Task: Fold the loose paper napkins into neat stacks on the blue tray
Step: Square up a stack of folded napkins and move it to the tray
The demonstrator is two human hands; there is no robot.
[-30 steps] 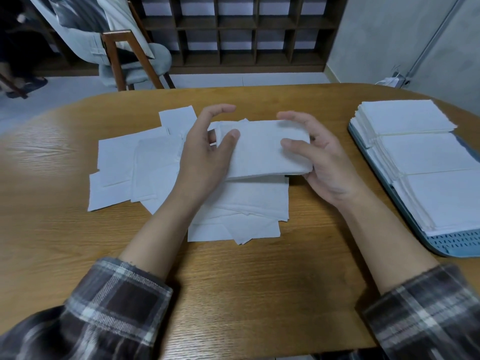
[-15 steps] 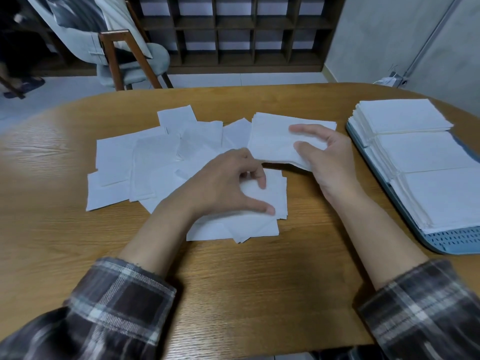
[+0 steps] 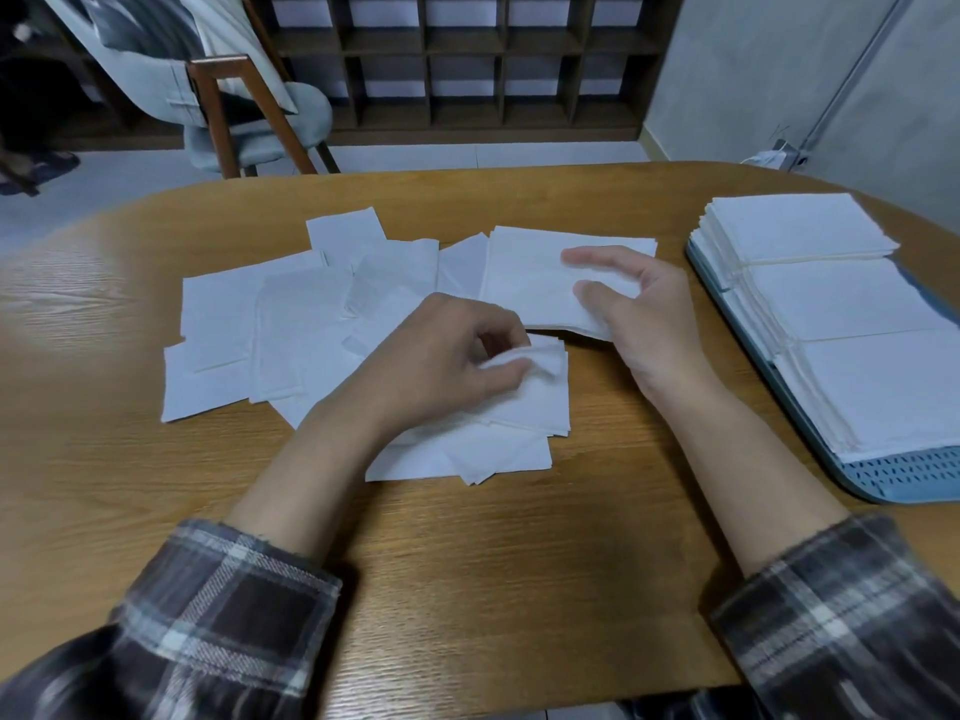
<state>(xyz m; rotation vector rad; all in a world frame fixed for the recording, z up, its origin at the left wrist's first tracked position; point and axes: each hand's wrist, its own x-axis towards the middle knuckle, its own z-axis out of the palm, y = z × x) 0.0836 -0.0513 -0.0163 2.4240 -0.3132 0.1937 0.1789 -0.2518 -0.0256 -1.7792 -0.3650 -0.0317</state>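
Note:
Several loose white paper napkins [image 3: 249, 330] lie spread over the middle of the wooden table [image 3: 493, 563]. My right hand [image 3: 639, 314] holds a folded napkin [image 3: 524, 278] between thumb and fingers, just above the pile's right side. My left hand [image 3: 441, 361] pinches up the corner of a loose napkin [image 3: 540, 402] in the pile. At the right, the blue tray [image 3: 893, 472] carries three stacks of folded napkins [image 3: 841, 314], set in a row from far to near.
A wooden chair with a grey cushion [image 3: 249, 116] stands beyond the table's far edge, before a dark shelf unit [image 3: 467, 59]. The tray's perforated near end shows bare. Bare wood lies between my forearms and along the table's near edge.
My left hand let go of the folded napkin, dropped to the pile and pinched up a loose napkin's corner. My right hand carried the folded napkin a little right, toward the tray.

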